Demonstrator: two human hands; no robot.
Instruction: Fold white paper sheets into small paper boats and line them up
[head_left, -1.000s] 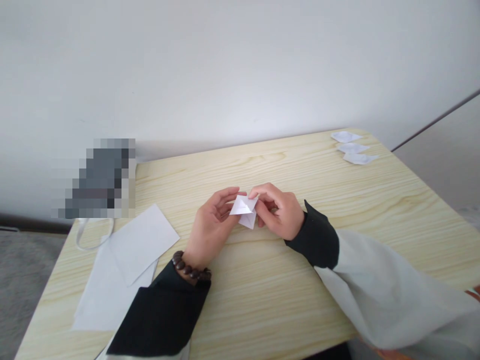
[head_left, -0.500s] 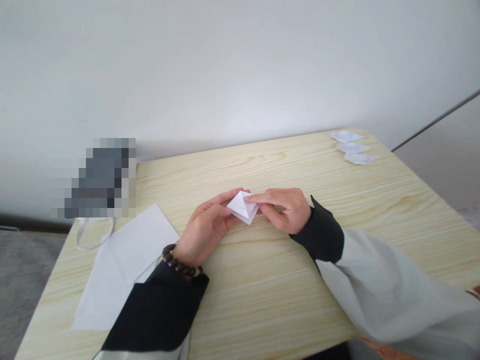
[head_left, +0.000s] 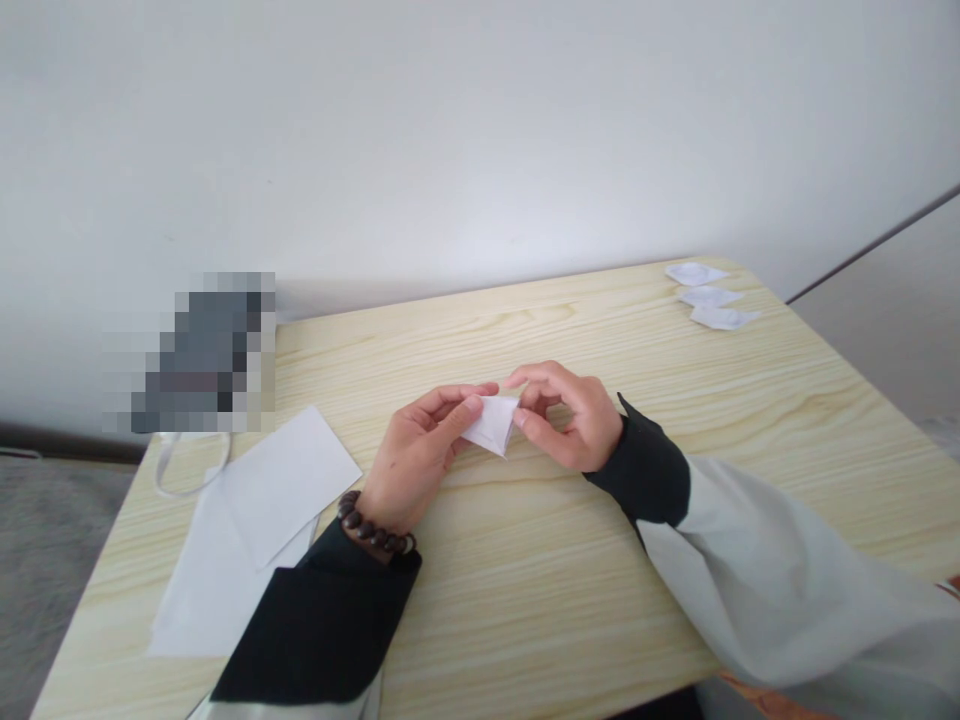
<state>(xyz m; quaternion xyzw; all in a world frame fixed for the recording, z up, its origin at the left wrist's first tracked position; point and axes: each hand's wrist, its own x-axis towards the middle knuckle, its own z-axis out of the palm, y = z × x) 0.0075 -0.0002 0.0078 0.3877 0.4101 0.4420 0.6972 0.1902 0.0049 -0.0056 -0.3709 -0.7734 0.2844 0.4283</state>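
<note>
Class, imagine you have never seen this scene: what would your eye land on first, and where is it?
First, the small folded white paper pinched between the left hand and right hand at the middle of the wooden table. Next, flat white sheets lie near the table's left edge, and three folded pieces sit at its far right corner.

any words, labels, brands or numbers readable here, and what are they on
None can be read.
The folded paper pinched between the left hand and right hand is blank, as are the loose sheets and the small folded pieces.
The pixelated object is illegible.
</note>
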